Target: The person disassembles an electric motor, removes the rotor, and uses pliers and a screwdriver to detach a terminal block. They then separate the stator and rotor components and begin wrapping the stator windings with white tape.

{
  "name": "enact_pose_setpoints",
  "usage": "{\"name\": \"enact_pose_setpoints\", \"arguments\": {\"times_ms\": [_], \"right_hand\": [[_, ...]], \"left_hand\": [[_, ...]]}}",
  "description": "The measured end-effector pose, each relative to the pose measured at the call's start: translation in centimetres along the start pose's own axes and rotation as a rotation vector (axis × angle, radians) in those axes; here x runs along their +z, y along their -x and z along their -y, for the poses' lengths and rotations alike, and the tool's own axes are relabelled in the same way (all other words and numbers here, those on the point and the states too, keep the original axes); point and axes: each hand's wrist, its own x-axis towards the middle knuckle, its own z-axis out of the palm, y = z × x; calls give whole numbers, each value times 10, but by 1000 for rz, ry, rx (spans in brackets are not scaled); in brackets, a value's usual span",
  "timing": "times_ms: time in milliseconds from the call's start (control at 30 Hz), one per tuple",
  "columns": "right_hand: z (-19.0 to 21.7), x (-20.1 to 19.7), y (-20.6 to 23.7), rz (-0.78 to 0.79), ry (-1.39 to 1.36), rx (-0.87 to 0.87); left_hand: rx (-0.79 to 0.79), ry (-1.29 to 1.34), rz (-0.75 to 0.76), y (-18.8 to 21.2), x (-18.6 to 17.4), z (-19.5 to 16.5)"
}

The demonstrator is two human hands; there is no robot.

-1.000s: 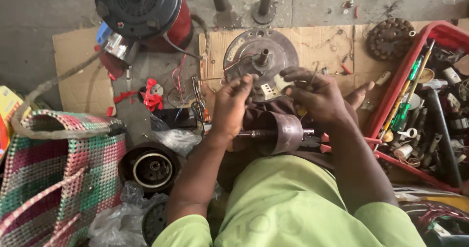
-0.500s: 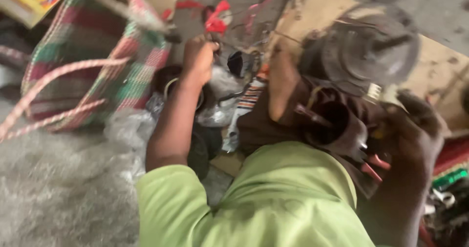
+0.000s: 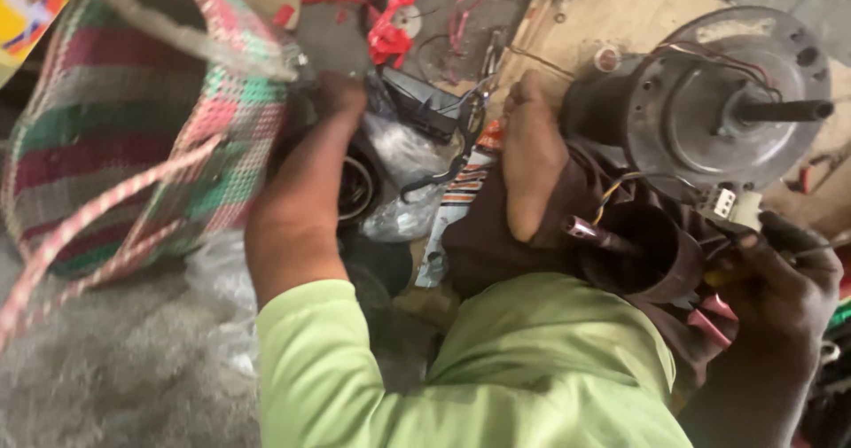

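The left hand [image 3: 341, 102] has left the motor work and now reaches out to the left, low beside the woven basket [image 3: 133, 138]. One second ago both hands were together at the rotor in the lap. The left fingers are buried among dark round parts [image 3: 359, 186] and crumpled clear plastic [image 3: 399, 169] on the floor just right of the basket; the view there is dim, so it cannot be told whether this hand is closed on anything.

The right hand [image 3: 784, 275] stays with the work. It is curled around the white wire connector [image 3: 731, 204] and the leads at the lower right of the rotor [image 3: 643, 249]. The rotor, a dark drum with a short metal shaft, lies in the lap, well to the right of the basket and just beyond the person's bare foot [image 3: 532, 155].

The fan motor housing [image 3: 709, 102] lies on the cardboard sheet [image 3: 576, 23] directly above the rotor, shaft pointing right. Red clips [image 3: 390, 27] lie on the floor to the upper right of the basket.

Judged from this, assembly at the rotor is paused on one side while the left hand searches the parts beside the basket.
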Motion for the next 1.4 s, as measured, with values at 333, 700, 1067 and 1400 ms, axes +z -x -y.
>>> {"name": "enact_pose_setpoints", "arguments": {"times_ms": [333,700,1067,1400], "right_hand": [[19,37,13,140,499,-461],[4,60,13,215,101,-156],[23,62,20,86,111,53],[14,110,52,35,872,-168]], "left_hand": [[146,-384,162,4,-10,-2],[396,-581,210,31,-15,-15],[520,-426,218,50,-17,0],[809,121,441,109,-25,-16]]}}
